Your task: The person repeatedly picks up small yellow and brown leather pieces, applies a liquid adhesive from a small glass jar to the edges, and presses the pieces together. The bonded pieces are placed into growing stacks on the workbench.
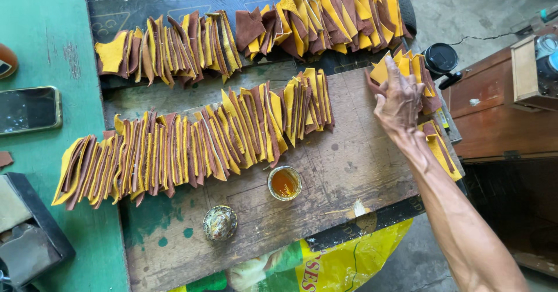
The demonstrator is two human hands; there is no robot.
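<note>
Resting on a fanned stack of suede-like yellow-and-brown leather pieces (414, 65), the right hand (400, 103) spreads its fingers apart; scuffed wooden worktop (360, 164) beneath.

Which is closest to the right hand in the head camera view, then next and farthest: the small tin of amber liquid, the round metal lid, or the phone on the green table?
From the right hand, which rests on a stack of leather pieces:
1. Tin of amber liquid, on the wooden board, below and left of the hand.
2. Round metal lid, further left and lower on the board.
3. Phone, at the far left on the green table.
</note>
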